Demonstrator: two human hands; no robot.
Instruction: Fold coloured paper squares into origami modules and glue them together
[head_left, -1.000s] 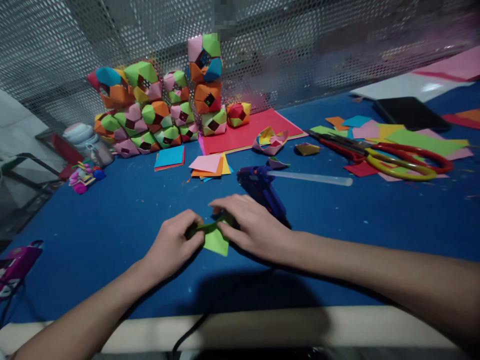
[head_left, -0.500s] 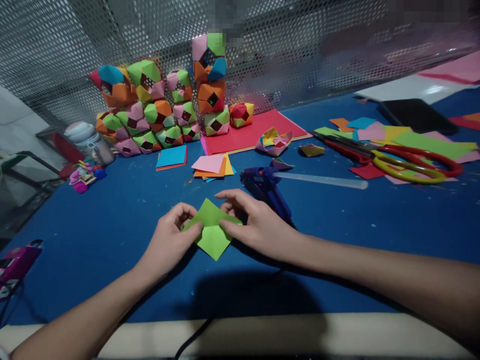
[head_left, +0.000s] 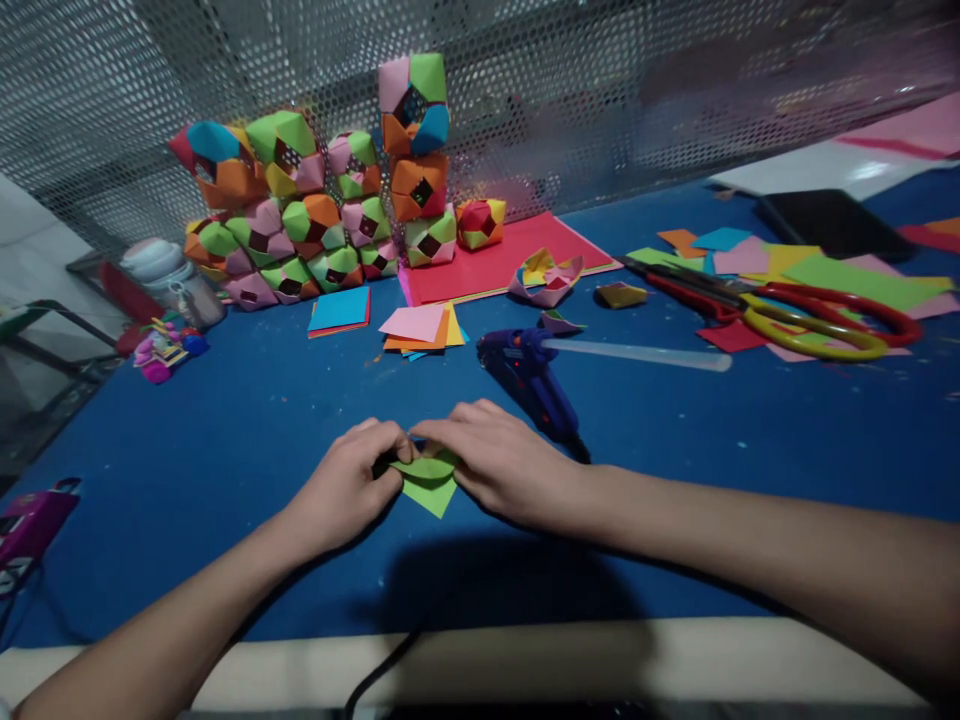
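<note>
A small green sheet of paper (head_left: 430, 492) lies near the front middle of the blue table, its far half bent over toward me and its near corner pointing at me. My left hand (head_left: 352, 480) is closed on the paper's left side, thumb and forefinger pinching it. On the right side, my right hand (head_left: 502, 460) grips the paper, its fingers curled over the far edge and partly hiding it. Just beyond the right hand lies a blue glue gun (head_left: 529, 375) with a long clear glue stick in its back.
Folded paper balls (head_left: 311, 225) are stacked at the back left. Paper stacks (head_left: 339, 311) lie ahead of my hands. Scissors (head_left: 817, 325) with red and yellow handles rest on loose paper at right. A black cable (head_left: 386, 670) crosses the front edge; a purple object (head_left: 34, 530) sits far left.
The green paper was spread as a diamond; its far half is now bent toward me. My right hand's fingers have come down over it, and both hands have drawn closer together.
</note>
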